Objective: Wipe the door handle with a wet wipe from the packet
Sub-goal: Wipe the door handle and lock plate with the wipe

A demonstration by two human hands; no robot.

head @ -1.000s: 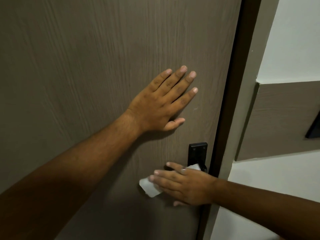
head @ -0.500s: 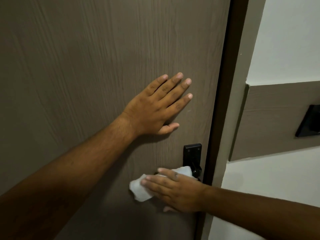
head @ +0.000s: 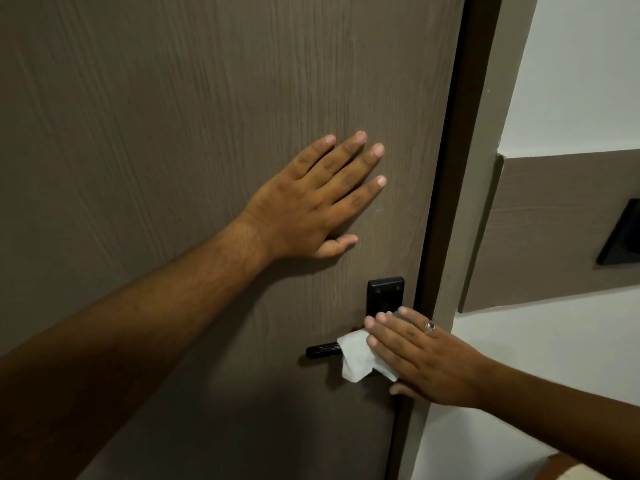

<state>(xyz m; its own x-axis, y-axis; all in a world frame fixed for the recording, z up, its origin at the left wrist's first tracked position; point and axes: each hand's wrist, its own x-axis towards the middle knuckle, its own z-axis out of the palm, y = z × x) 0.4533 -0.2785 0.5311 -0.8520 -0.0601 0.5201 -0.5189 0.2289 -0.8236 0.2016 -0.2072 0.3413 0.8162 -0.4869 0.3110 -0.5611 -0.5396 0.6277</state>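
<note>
A black lever door handle [head: 322, 350] sticks out to the left from a black backplate [head: 384, 295] near the door's right edge. My right hand [head: 426, 362] presses a white wet wipe [head: 358, 358] around the inner part of the lever, next to the backplate; only the lever's left tip shows. A ring sits on one finger. My left hand [head: 313, 202] lies flat on the brown wood-grain door [head: 173, 133], fingers spread, above the handle. The packet is not in view.
The dark door frame [head: 446, 202] runs down right of the handle. Beyond it is a white wall with a brown panel [head: 554, 230] that carries a black switch plate [head: 623, 237].
My right hand has slid the wipe to the right along the lever toward the backplate, uncovering the lever's left tip. My left hand stays flat on the door.
</note>
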